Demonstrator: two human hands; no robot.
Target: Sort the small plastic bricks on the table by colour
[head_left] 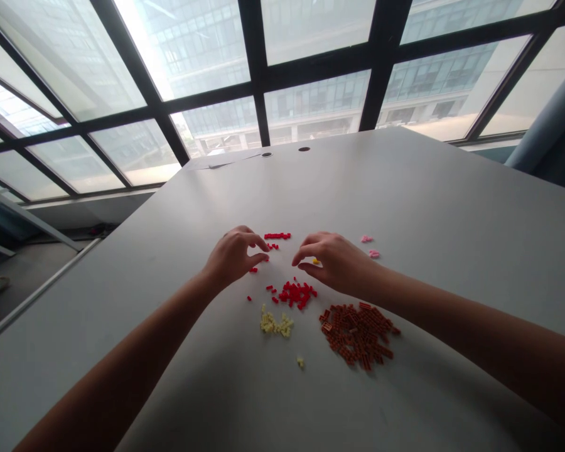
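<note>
My left hand (pixel 235 253) hovers over the table just left of a few small red bricks (pixel 273 247). Its thumb and index finger are apart, and another red piece shows right by the thumb tip. Opposite it, my right hand (pixel 332 258) has thumb and forefinger spread with nothing visible between them. A yellow piece (pixel 316 260) peeks out beside its fingers, partly hidden. Beyond both hands lies a short row of red bricks (pixel 277 236). Nearer to me is a loose heap of red bricks (pixel 295 294).
Brown bricks (pixel 358 334) form a large pile below my right forearm. Pale yellow pieces (pixel 275 323) lie to its left, with a stray one (pixel 301 362) closer. Pink pieces (pixel 373 253) sit at right. Paper (pixel 221 161) and cable holes lie at the white table's (pixel 452 220) far end, by windows.
</note>
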